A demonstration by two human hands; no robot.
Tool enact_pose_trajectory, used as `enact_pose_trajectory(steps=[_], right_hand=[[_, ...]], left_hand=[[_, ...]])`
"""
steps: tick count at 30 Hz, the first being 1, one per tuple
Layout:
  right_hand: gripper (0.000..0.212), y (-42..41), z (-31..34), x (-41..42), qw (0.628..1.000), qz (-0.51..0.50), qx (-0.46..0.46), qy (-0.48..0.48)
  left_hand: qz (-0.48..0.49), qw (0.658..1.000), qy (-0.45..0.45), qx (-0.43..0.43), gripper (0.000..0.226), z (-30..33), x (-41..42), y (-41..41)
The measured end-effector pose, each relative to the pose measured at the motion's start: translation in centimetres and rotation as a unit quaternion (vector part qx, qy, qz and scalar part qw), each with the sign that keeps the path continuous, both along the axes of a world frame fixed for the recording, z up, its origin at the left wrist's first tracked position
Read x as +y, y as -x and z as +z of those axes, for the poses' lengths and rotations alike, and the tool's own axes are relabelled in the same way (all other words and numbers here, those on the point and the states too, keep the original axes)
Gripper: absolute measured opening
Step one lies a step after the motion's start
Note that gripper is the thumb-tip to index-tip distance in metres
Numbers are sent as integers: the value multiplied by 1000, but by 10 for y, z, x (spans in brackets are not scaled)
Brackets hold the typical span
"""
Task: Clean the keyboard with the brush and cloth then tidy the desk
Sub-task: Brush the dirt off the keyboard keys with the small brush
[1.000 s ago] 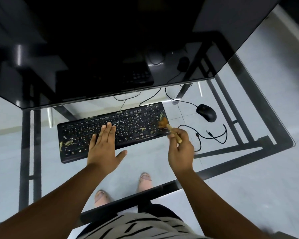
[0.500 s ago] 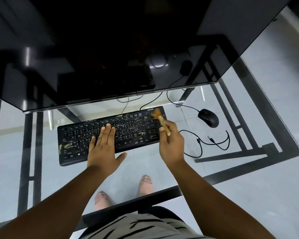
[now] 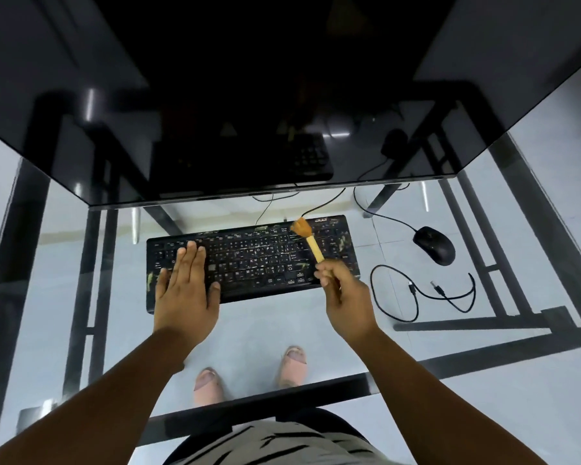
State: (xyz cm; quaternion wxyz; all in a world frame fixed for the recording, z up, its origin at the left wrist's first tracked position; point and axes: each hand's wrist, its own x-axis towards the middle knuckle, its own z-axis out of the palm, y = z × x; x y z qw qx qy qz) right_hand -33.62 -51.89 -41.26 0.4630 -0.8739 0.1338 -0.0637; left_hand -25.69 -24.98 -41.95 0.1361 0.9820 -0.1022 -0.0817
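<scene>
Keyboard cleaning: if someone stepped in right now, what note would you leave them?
Left hand: flat on the left part of the keyboard, steadying it.
Right hand: grips the brush by its handle, bristles at the keyboard's top row, right of middle.
Done: brushing is under way.
Left: greenish specks show on both ends of the keyboard; no cloth is in view, so wiping is not begun. Mouse and loose cable lie right of the keyboard, untidied.

glass desk, keyboard, mouse, cable (loose)
</scene>
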Motion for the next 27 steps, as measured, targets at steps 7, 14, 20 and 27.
enact_pose_trajectory(steps=[7,14,20,27], right_hand=[[25,-5,-11,55,974,182,-8,132],[20,-1,-21,103,949,225,-52,216],[20,4,-22,116,934,226,-19,274],[36,-21,19,141,958,175,-55,221]], left_hand=[[69,998,14,1,60,2,58,0],[76,997,-9,14,62,8,98,3],[71,997,-13,9,64,12,116,-1],[64,997,14,-37,61,42,128,-12]])
